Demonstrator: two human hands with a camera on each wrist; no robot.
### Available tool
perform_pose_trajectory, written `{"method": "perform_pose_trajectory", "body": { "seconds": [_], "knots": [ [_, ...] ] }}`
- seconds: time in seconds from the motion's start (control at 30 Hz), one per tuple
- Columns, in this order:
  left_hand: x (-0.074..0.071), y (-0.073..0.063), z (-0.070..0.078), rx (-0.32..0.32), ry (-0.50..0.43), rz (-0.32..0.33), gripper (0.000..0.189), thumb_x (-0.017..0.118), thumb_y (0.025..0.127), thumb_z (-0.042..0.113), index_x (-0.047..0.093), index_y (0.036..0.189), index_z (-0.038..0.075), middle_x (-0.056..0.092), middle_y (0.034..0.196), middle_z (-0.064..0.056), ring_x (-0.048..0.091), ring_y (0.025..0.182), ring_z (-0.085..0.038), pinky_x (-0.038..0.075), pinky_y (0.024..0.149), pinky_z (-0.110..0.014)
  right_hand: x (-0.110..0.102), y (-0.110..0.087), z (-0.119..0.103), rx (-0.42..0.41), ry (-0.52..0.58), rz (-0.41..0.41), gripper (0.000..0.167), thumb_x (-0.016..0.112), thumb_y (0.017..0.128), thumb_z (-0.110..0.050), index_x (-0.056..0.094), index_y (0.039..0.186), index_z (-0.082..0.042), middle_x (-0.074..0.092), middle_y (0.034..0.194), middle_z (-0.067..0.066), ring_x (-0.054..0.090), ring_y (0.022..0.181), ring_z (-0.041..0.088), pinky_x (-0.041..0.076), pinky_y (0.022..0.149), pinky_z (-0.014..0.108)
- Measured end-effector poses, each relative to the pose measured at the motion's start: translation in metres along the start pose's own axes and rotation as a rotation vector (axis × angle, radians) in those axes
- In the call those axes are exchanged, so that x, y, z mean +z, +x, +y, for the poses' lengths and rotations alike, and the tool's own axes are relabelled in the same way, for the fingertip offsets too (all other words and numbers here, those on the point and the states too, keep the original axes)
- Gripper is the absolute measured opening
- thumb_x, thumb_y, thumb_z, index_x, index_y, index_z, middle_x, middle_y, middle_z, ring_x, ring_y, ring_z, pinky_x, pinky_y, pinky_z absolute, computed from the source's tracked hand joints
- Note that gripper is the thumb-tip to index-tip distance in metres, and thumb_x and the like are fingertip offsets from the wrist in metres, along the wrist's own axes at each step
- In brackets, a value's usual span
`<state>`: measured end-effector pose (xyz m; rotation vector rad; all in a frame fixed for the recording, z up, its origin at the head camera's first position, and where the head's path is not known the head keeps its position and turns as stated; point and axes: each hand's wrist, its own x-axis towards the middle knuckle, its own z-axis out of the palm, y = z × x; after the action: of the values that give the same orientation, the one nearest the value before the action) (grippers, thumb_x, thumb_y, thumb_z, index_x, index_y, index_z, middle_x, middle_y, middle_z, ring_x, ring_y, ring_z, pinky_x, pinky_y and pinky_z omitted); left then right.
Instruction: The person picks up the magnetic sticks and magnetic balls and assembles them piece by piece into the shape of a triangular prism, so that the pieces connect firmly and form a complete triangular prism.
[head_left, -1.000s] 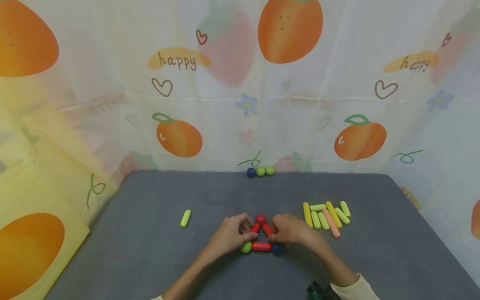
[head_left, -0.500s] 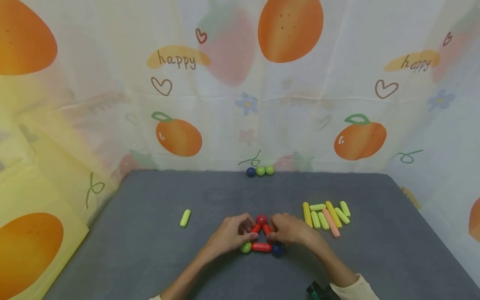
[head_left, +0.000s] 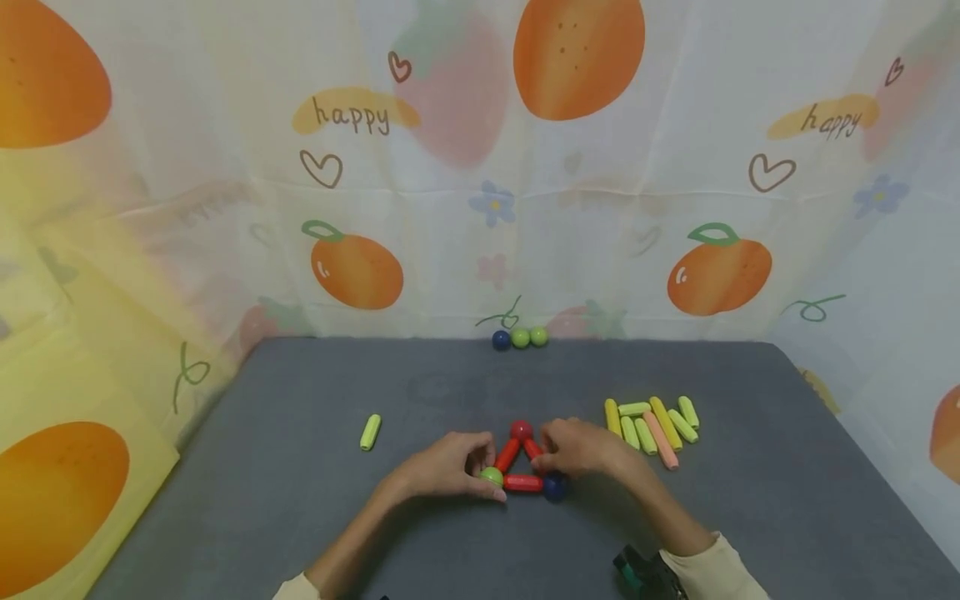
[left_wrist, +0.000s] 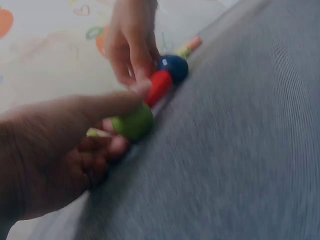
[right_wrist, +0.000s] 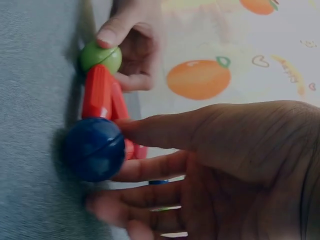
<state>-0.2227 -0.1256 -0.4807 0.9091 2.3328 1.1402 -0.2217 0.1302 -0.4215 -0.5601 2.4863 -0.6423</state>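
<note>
A triangle of three red magnetic rods and three balls lies on the table in the head view. Its corners are a red ball (head_left: 521, 430) at the far end, a green ball (head_left: 492, 476) at near left and a dark blue ball (head_left: 555, 487) at near right. My left hand (head_left: 446, 465) pinches the green ball between thumb and fingers. With thumb and index finger, my right hand (head_left: 588, 450) holds the right-side red rod (head_left: 532, 449) close by the blue ball (right_wrist: 95, 149). The near red rod (head_left: 522, 483) joins the green and blue balls.
One light green rod (head_left: 371, 432) lies alone at left. Several yellow, light green and orange rods (head_left: 660, 439) are grouped at right. A blue ball (head_left: 501, 340) and two green balls (head_left: 529, 337) sit at the table's back edge, before a fruit-print cloth (head_left: 450, 250).
My left hand has shifted from the left-side red rod down to the green ball, its thumb now on the near side. My right hand stays near the right-side rod.
</note>
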Motion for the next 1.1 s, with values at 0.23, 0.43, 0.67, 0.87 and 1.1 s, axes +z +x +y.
{"method": "perform_pose_trajectory", "body": {
  "seconds": [0.23, 0.43, 0.67, 0.87, 1.1],
  "knots": [
    [0.010, -0.001, -0.014, 0.060, -0.046, 0.079, 0.033, 0.086, 0.088, 0.034, 0.061, 0.097, 0.017, 0.055, 0.077, 0.007, 0.050, 0.068, 0.003, 0.044, 0.064, -0.017, -0.011, 0.003, 0.003, -0.033, -0.037, -0.075, 0.030, 0.074, 0.098, -0.022, 0.060, 0.075, -0.010, 0.066, 0.064, 0.012, 0.055, 0.053, 0.016, 0.035, 0.056, 0.023],
    [0.012, 0.000, -0.016, 0.131, -0.007, 0.092, 0.041, 0.092, 0.080, 0.032, 0.060, 0.098, 0.016, 0.055, 0.081, 0.001, 0.049, 0.072, 0.002, 0.044, 0.066, -0.017, -0.009, 0.004, 0.006, -0.010, -0.019, -0.065, 0.027, 0.072, 0.100, -0.021, 0.059, 0.079, -0.010, 0.059, 0.065, 0.003, 0.060, 0.058, 0.020, 0.038, 0.056, 0.024],
    [0.012, -0.002, -0.016, 0.111, 0.017, 0.087, 0.042, 0.092, 0.080, 0.035, 0.058, 0.098, 0.020, 0.054, 0.082, 0.003, 0.047, 0.072, 0.002, 0.041, 0.066, -0.016, -0.021, -0.006, 0.014, -0.053, -0.006, -0.009, 0.013, 0.067, 0.103, -0.019, 0.065, 0.096, -0.008, 0.063, 0.076, 0.003, 0.059, 0.060, 0.015, 0.045, 0.059, 0.025],
    [0.012, -0.001, -0.016, 0.096, 0.022, 0.083, 0.040, 0.090, 0.083, 0.038, 0.058, 0.100, 0.022, 0.054, 0.084, 0.004, 0.047, 0.074, 0.001, 0.041, 0.068, -0.016, -0.045, -0.026, 0.030, -0.012, -0.052, 0.162, 0.013, 0.064, 0.104, -0.018, 0.066, 0.107, -0.005, 0.067, 0.089, 0.008, 0.054, 0.068, 0.014, 0.045, 0.063, 0.030],
    [0.012, -0.003, -0.015, 0.099, 0.029, 0.088, 0.039, 0.089, 0.084, 0.037, 0.059, 0.100, 0.019, 0.055, 0.084, 0.001, 0.048, 0.074, 0.000, 0.041, 0.068, -0.017, -0.059, -0.040, 0.046, 0.087, -0.079, 0.159, 0.021, 0.069, 0.101, -0.018, 0.067, 0.111, 0.001, 0.067, 0.099, 0.013, 0.059, 0.076, 0.019, 0.051, 0.070, 0.037]
  ]
}}
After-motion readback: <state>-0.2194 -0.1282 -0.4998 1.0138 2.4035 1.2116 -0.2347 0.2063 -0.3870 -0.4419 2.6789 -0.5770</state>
